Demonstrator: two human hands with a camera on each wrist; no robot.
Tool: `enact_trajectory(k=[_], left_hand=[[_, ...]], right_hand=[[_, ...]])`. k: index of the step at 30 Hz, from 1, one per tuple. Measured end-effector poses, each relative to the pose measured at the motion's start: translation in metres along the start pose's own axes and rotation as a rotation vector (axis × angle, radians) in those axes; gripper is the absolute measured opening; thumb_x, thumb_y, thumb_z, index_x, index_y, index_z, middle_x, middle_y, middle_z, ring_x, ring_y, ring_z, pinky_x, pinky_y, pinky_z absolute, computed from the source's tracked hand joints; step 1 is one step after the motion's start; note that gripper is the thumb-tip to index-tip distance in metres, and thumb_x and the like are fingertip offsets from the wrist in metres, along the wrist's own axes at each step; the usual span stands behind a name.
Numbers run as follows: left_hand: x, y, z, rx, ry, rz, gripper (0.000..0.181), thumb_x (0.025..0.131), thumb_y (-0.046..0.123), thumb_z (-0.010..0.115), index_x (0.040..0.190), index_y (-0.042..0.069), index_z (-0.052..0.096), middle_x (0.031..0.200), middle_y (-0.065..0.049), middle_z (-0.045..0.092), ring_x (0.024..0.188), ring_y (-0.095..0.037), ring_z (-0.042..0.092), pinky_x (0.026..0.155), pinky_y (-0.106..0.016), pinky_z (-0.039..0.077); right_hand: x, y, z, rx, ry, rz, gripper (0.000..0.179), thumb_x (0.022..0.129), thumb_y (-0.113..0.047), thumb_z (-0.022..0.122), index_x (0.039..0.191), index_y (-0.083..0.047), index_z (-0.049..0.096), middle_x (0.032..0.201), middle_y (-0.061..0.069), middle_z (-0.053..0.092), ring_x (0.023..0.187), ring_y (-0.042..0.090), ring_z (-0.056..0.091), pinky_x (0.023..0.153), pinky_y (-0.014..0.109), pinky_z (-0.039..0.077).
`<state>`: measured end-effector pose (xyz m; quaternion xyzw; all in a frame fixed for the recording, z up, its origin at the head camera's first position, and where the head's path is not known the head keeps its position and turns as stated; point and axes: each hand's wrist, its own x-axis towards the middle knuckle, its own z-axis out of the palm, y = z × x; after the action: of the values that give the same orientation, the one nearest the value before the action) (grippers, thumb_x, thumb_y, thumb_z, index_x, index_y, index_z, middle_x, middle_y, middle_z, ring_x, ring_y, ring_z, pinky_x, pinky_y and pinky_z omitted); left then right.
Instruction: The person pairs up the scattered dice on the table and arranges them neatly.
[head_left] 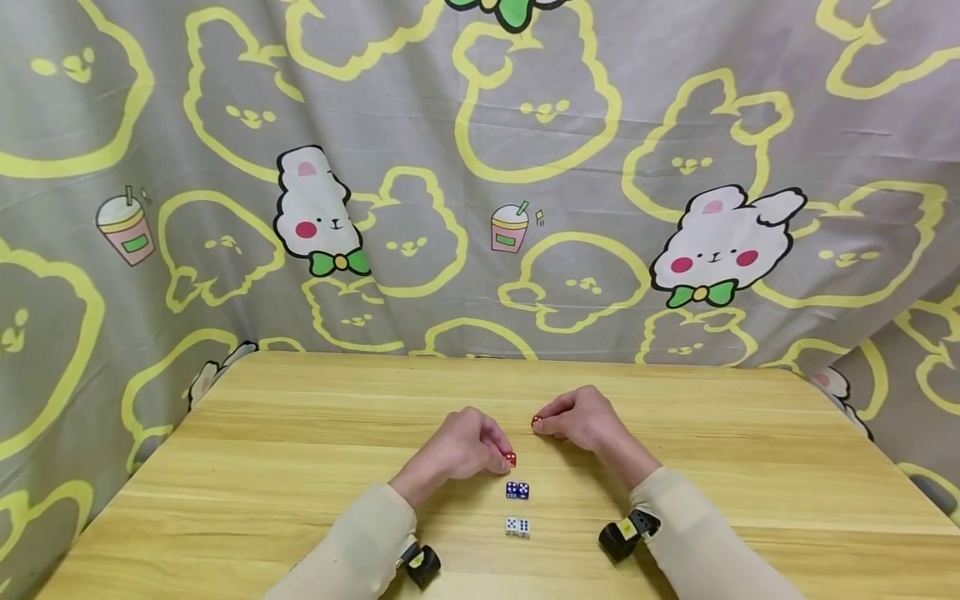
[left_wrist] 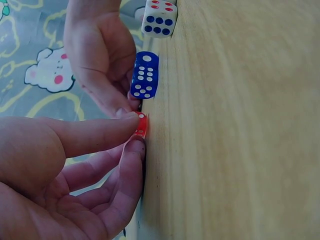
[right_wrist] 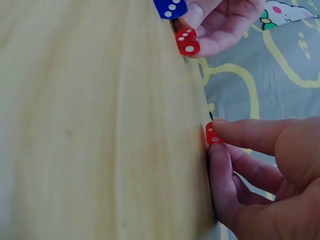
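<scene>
My left hand (head_left: 464, 443) pinches a red die (head_left: 511, 459) between thumb and fingertips, low over the wooden table. Farther back and to the right, my right hand (head_left: 586, 421) grips a second red die (head_left: 536, 422) the same way; the right wrist view shows this die (right_wrist: 213, 133) between thumb and finger, close to the tabletop. Just in front of the left hand's die, two blue dice (head_left: 517, 490) with white dots sit side by side. Nearer to me, two white dice (head_left: 517, 527) also stand side by side, in line with the blue pair.
The light wooden table (head_left: 285, 500) reaches back to a grey curtain (head_left: 420, 108) printed with yellow outlines and white rabbits. Black camera mounts are strapped at the left wrist (head_left: 422, 565) and the right wrist (head_left: 619, 538).
</scene>
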<state>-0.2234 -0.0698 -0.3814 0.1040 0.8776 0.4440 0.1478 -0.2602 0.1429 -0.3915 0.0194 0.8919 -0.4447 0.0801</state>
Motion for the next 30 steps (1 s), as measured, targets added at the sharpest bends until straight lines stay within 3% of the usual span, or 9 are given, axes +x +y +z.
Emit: enact_trajectory(k=[14, 30], left_hand=[[0.000, 0.000, 0.001, 0.006, -0.002, 0.001, 0.014, 0.082, 0.000, 0.087, 0.084, 0.009, 0.077, 0.074, 0.000, 0.075, 0.064, -0.012, 0.059, 0.060, -0.024, 0.047], [0.000, 0.001, 0.000, 0.011, 0.000, 0.008, 0.013, 0.082, -0.001, 0.087, 0.084, 0.008, 0.077, 0.074, 0.000, 0.075, 0.066, -0.011, 0.060, 0.060, -0.024, 0.048]], right_hand=[[-0.003, 0.003, -0.001, 0.087, -0.022, -0.010, 0.011, 0.088, -0.013, 0.086, 0.097, -0.007, 0.083, 0.093, 0.004, 0.079, 0.081, 0.016, 0.067, 0.070, 0.027, 0.054], [-0.016, 0.000, 0.001, 0.022, -0.103, -0.095, 0.011, 0.086, -0.015, 0.088, 0.095, -0.010, 0.083, 0.089, 0.000, 0.079, 0.081, 0.015, 0.063, 0.071, 0.028, 0.051]])
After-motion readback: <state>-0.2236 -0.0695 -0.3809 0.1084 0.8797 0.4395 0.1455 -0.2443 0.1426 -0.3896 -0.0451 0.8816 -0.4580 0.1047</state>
